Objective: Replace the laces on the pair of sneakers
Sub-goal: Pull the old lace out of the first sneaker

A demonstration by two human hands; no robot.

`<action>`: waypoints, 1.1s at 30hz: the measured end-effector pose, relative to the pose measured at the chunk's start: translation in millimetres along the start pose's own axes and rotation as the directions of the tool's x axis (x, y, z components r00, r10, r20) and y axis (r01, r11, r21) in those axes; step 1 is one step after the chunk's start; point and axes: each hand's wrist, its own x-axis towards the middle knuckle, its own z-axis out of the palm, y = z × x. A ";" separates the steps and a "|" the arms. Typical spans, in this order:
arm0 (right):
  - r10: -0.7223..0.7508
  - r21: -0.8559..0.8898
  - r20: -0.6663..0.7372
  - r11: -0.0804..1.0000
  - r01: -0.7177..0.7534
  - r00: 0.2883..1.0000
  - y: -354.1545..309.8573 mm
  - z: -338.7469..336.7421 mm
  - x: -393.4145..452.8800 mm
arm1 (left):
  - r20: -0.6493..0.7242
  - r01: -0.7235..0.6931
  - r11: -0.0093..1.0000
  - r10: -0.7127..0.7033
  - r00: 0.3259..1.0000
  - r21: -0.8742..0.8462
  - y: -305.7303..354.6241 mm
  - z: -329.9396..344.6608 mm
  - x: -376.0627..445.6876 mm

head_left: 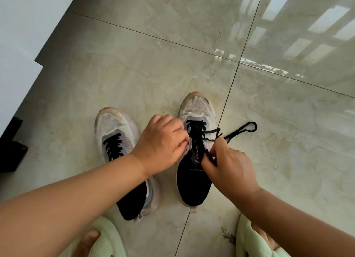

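Two white mesh sneakers with black tongues stand side by side on the tiled floor, toes pointing away. The left sneaker [113, 126] is laced with a black lace. The right sneaker [197, 110] is only laced through its lower eyelets. My left hand [159, 141] pinches the left eyelet flap of the right sneaker. My right hand [228, 166] grips the black lace [244, 129] by the shoe's right side, and a loose loop of it trails onto the floor to the right.
Glossy beige marble tiles [153, 64] spread all around. A white wall [23, 26] runs along the left, with a dark object [11, 151] at its base. My knees in pale green cloth [247, 239] sit at the bottom edge.
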 end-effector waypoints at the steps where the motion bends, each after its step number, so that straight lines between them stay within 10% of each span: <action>1: 0.000 -0.002 0.004 1.000 0.000 1.000 0.2 0.2 0.0 | 0.016 0.015 1.000 -0.015 1.000 0.011 -0.1 0.6 0.1; 14: -0.010 0.038 0.021 0.999 0.009 1.000 3.5 2.2 1.0 | 0.051 0.473 0.853 -0.494 0.868 0.223 -51.6 4.9 -15.3; 24: -0.022 0.014 0.015 1.000 0.022 1.000 1.7 1.9 1.4 | -0.030 0.024 1.000 -0.024 0.999 -0.010 -1.7 1.7 -3.8; 33: -0.026 0.085 -0.025 0.996 0.028 0.999 -1.6 -1.4 -3.5 | -0.072 0.139 0.989 -0.136 0.988 0.040 -5.0 2.7 -0.6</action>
